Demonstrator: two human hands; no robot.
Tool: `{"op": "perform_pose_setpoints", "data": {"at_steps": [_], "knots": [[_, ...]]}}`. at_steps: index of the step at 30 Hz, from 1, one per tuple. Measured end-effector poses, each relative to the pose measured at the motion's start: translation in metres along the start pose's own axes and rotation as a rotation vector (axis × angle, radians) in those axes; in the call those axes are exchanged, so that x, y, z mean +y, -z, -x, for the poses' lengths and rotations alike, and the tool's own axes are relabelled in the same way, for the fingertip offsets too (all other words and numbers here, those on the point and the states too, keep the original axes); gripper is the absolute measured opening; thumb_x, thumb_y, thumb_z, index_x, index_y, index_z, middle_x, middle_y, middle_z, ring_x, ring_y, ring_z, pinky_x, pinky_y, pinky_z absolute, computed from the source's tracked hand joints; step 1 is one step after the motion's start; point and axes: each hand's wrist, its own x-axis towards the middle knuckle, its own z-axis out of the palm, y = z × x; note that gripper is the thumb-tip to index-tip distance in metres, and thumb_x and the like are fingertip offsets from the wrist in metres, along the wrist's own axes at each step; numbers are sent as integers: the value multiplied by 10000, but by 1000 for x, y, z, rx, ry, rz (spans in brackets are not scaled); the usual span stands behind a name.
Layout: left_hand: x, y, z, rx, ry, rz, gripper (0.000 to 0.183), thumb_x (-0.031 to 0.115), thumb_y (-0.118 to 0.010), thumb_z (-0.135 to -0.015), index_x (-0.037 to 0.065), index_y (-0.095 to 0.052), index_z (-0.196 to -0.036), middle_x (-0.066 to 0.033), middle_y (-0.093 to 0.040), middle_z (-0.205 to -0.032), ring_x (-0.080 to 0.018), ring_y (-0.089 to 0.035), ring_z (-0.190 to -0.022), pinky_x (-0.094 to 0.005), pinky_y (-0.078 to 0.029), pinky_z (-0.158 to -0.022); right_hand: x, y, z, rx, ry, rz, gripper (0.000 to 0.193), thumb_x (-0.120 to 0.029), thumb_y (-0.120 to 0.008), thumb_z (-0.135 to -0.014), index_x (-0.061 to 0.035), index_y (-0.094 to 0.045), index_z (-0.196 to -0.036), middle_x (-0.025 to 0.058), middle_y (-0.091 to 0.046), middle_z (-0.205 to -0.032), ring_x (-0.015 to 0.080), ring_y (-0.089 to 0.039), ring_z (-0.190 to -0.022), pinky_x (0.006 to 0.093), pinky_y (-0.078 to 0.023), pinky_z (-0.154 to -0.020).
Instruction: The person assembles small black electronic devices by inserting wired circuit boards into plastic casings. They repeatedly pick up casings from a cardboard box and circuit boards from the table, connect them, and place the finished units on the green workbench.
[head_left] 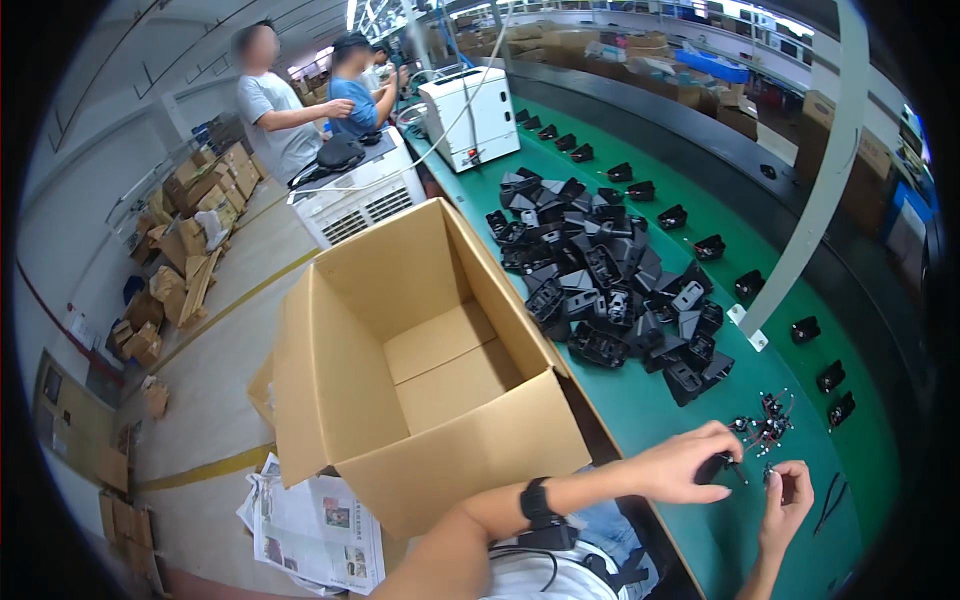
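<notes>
My left hand [682, 466] reaches across from the left and grips a black plastic housing [713, 468], partly hidden by the fingers. Close to its right side, my right hand [788, 497] is closed in a pinch on a small wired component [768, 473], too small to make out fully. Just beyond both hands lies a small heap of wired components [768, 425] with thin red and black leads. A large pile of black plastic housings [610, 270] covers the green bench [790, 395] farther off. To the right of my right hand rests a thin black tool [828, 502], perhaps tweezers.
An open cardboard box [455, 450] stands left of the bench. Spaced black housings line a green strip along the bench's far side. A grey post [815, 190] rises from the bench. Newspapers [315, 525] lie at lower left; a white machine [470, 118] and people are farther back.
</notes>
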Motion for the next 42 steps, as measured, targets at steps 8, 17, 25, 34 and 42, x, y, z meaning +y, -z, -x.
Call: {"op": "perform_pose_setpoints", "data": {"at_steps": [8, 17, 25, 34, 42], "knots": [[-18, -62, -98, -124, -177, -48, 278, 253, -682, -863, 20, -616, -999, -143, -571, -903, -324, -596, -853, -430, -478, -744, 0, 20, 12, 240, 61, 248, 31, 2, -610, -883, 20, -585, -877, 99, -574, -828, 182, -555, -731, 287, -452, -659], [-26, -56, -141, -293, -307, 34, 245, 138, -701, -881, -4, -637, -1070, -118, -644, -1059, -238, -635, -969, -362, -506, -881, 10, 37, -1, 360, 258, 456, 181, -33, -806, -746, -41, -706, -897, 104, -664, -889, 267, -653, -781, 357, -541, -694], [-15, -62, -131, -300, -239, -2, 753, 12, -766, -707, 42, -470, -1399, -177, -488, -1414, -320, -462, -1355, -420, -390, -1111, 9, 44, 12, 372, 133, 274, 156, -4, -776, -765, -26, -710, -905, 100, -656, -947, 194, -655, -792, 308, -552, -651], [-33, -75, -127, -173, -292, 152, 880, -86, -747, -692, 21, -312, -1450, -210, -439, -1462, -296, -462, -1362, -385, -435, -1076, 6, 40, 13, 385, 103, 257, 146, 0, -776, -758, -29, -704, -881, 139, -634, -1082, 226, -659, -891, 314, -560, -719], [-21, -61, -134, -455, -237, 195, 830, 95, -823, -706, -30, -461, -1443, -183, -502, -1391, -261, -536, -1260, -357, -430, -1051, 7, 47, 14, 309, 65, 61, 117, 5, -754, -807, -16, -693, -904, 132, -630, -1113, 182, -647, -927, 308, -548, -756]]}}
